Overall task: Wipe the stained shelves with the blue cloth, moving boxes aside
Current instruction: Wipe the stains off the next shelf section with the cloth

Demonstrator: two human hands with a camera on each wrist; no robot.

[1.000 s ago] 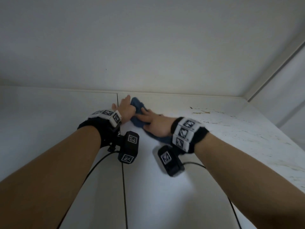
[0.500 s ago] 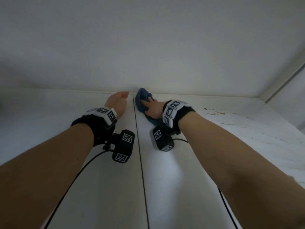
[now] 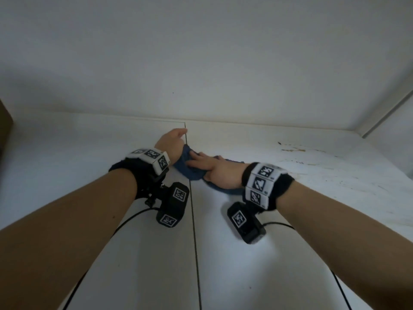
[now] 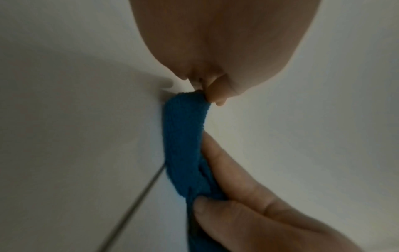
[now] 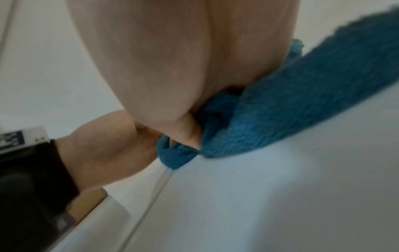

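The blue cloth (image 3: 187,170) lies bunched on the white shelf (image 3: 290,220), across the seam (image 3: 193,220) between two shelf panels. My right hand (image 3: 210,171) lies on top of it; in the left wrist view its thumb and fingers (image 4: 226,170) curl round the cloth (image 4: 185,136). My left hand (image 3: 172,140) rests on the shelf just behind, near the back wall, fingers loosely curled. Its fingertips (image 4: 215,97) touch the cloth's far end. In the right wrist view the cloth (image 5: 291,102) trails out from under my palm. Brown stains (image 3: 292,149) mark the shelf to the right.
A brown box edge (image 3: 4,130) shows at the far left. The white back wall (image 3: 201,63) rises close behind my hands. A vertical frame (image 3: 388,108) bounds the shelf on the right. Speckled marks run along the right part of the shelf (image 3: 357,189).
My right hand pushed the cloth up to the back wall, then drew it back toward me and slightly right. My left hand stayed by the seam.
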